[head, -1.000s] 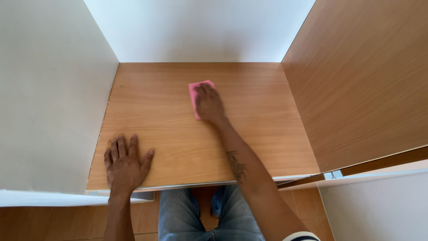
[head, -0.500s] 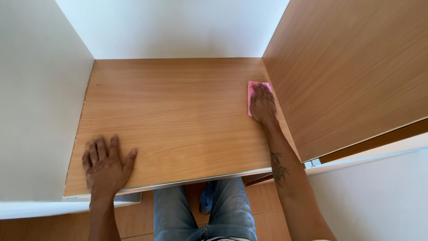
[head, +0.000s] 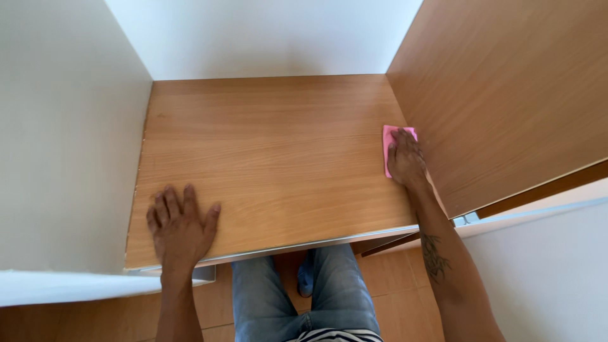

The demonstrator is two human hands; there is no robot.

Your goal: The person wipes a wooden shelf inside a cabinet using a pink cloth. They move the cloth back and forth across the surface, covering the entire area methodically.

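Observation:
A wooden desk top [head: 272, 158] fills the middle of the view, boxed in by side panels. My right hand [head: 405, 161] presses flat on a pink cloth [head: 387, 142] at the desk's right edge, right against the wooden side panel [head: 506, 95]. Most of the cloth is hidden under my fingers. My left hand [head: 180, 228] lies flat with fingers spread on the near left corner of the desk, holding nothing.
A white panel [head: 63, 139] walls the left side and a white back panel [head: 266, 38] closes the far end. My legs in blue jeans [head: 304, 297] show under the desk's front edge, above a wooden floor.
My right hand has slid the pink cloth from the desk's middle rightward to the right edge, then slightly nearer. My left hand stays flat on the near left corner.

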